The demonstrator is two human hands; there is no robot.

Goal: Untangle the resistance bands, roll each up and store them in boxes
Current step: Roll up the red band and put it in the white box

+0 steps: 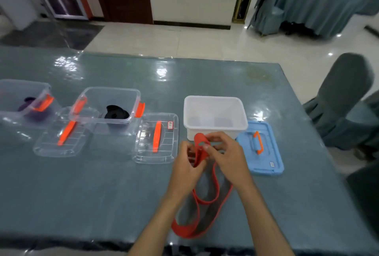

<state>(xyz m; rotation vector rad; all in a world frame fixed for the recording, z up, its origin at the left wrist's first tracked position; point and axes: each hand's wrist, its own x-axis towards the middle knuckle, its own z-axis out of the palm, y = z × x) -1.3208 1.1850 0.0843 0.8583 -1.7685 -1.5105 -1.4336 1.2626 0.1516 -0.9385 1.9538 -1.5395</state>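
Observation:
A red resistance band (202, 202) trails in long loops over the table toward its near edge. Its far end is folded into a small loop held up between both hands. My left hand (187, 163) grips the band from the left and my right hand (227, 153) pinches it from the right. Just beyond them stands an open white box (215, 116) with nothing visible inside. A clear box (108, 108) with orange latches holds a rolled black band (117, 113). Another clear box (22, 99) at the far left holds a rolled purple band (30, 107).
A blue lid (264, 149) with an orange handle lies right of the white box. Two clear lids (156, 138) (61, 132) with orange handles lie flat in front of the clear boxes. Covered chairs (346, 101) stand to the right of the table (82, 184).

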